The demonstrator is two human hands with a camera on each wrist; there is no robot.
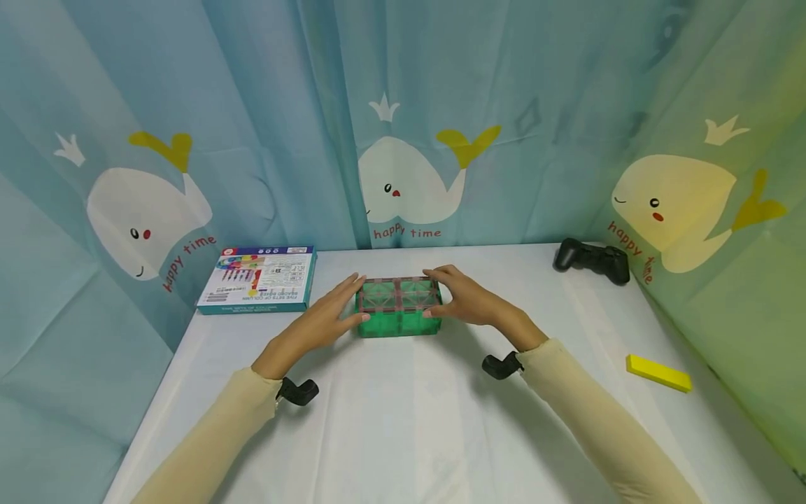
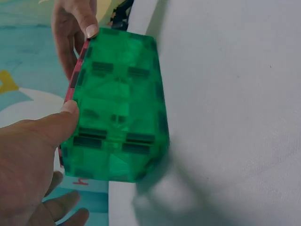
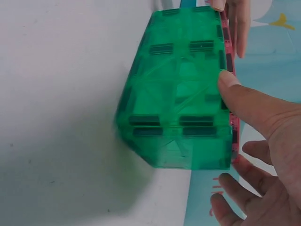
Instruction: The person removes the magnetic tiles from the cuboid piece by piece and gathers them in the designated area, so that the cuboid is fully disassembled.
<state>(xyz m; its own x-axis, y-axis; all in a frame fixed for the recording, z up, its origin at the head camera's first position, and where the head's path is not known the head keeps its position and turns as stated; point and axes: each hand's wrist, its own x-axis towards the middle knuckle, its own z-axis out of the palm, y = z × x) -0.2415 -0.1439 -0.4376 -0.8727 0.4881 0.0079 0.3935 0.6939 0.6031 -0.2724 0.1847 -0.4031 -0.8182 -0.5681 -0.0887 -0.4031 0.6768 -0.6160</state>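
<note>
A block of translucent magnetic tiles (image 1: 399, 323), green at the sides with pink tiles (image 1: 399, 295) on top, is near the middle of the table. My left hand (image 1: 321, 315) grips its left end, thumb at the front upper edge and forefinger at the back corner. At the right end my right hand (image 1: 469, 297) holds it the same way. Both wrist views show the green front wall (image 2: 120, 103) with dark magnets along the tile edges. Each thumb (image 3: 230, 80) presses by the pink seam, while the lower fingers spread loosely beside the end.
A flat teal-edged box (image 1: 258, 280) lies at the back left. Toward the back right is a black game controller (image 1: 592, 260), and a yellow bar (image 1: 658, 373) lies nearer on the right. Whale-printed curtains (image 1: 415, 182) enclose the white table (image 1: 390, 420).
</note>
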